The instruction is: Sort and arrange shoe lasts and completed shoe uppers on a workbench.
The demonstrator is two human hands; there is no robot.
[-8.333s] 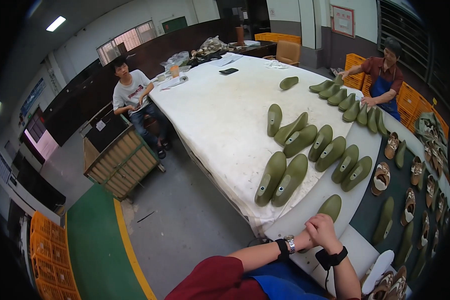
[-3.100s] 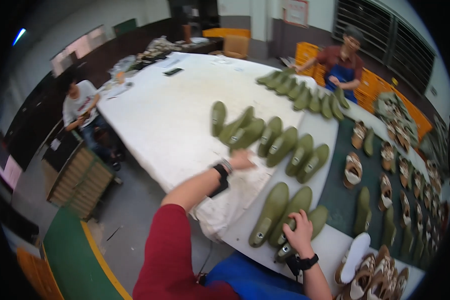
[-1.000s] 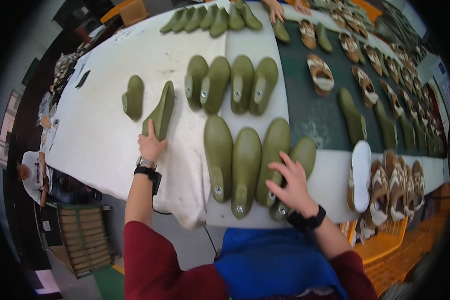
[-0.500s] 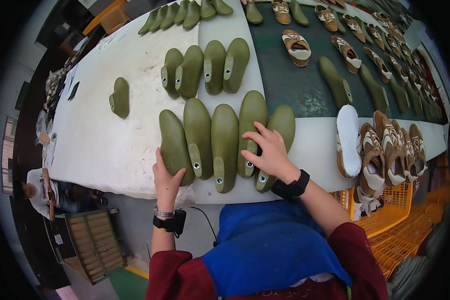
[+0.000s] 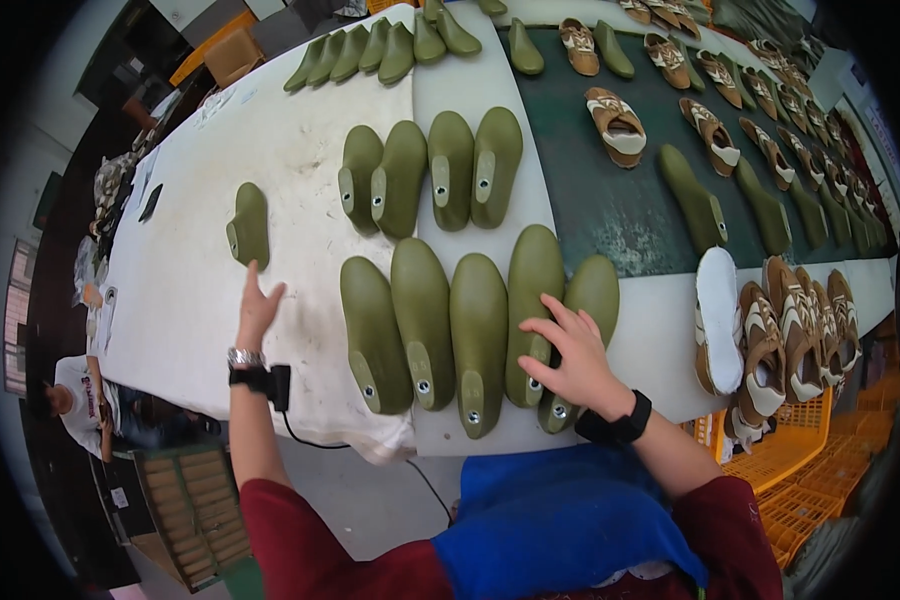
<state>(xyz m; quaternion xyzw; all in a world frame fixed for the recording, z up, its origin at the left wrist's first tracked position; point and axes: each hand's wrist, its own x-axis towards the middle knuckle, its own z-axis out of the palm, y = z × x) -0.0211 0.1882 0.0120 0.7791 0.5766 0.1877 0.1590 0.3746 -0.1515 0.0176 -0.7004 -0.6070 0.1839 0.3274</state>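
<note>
Five green lasts [image 5: 478, 335] line up by your right grip [image 5: 580, 362].
Its loosely spread fingers lie over two; just beyond your empty, parted left grip [image 5: 256, 318] lies a lone last [image 5: 251, 222].

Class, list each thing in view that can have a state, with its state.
Cloth: smudged, rumpled
Lone last: lying apart on the cloth
Left hand: open, at the lone last, contact unclear
Near lasts: five, side by side
Right hand: open, spread over near lasts
Middle lasts: four, side by side
White-soled shoe: sole showing
</note>
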